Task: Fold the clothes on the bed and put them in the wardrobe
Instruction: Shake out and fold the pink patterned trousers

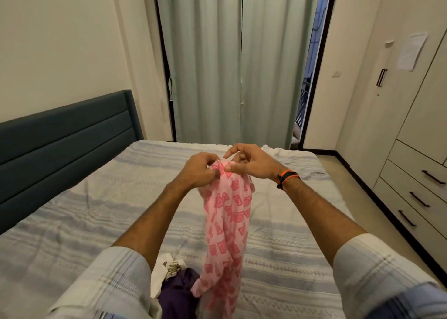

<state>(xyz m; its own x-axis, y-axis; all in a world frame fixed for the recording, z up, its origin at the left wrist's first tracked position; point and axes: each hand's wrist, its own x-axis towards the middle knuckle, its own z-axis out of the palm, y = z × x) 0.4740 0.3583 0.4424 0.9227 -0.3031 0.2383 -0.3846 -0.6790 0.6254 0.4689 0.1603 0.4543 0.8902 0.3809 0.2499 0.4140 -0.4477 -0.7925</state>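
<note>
We see both hands raised over the middle of the bed point(101, 212), close together. Left hand point(200, 171) has a closed grip on the top edge of the pink patterned cloth point(227, 222), fingers bunched around the fabric. Right hand point(251, 161) pinches the same top edge between thumb and a finger, its other fingers curled loosely and lifted off the fabric. The cloth hangs straight down from the two grips in a narrow crumpled column; its lower end reaches the near edge of the bed, beside a purple garment point(179, 294) and a white garment point(164, 268) lying in a small heap at near centre. An orange and black wristband point(286, 177) sits on the right wrist.

Bed surface to the left, right and far side of the hands is bare striped sheet. Headboard point(65, 144) runs along the left edge. A strip of floor point(358, 197) separates the bed's right edge from the wardrobe point(411, 125), doors and drawers shut. Curtains point(229, 64) hang at the far end.
</note>
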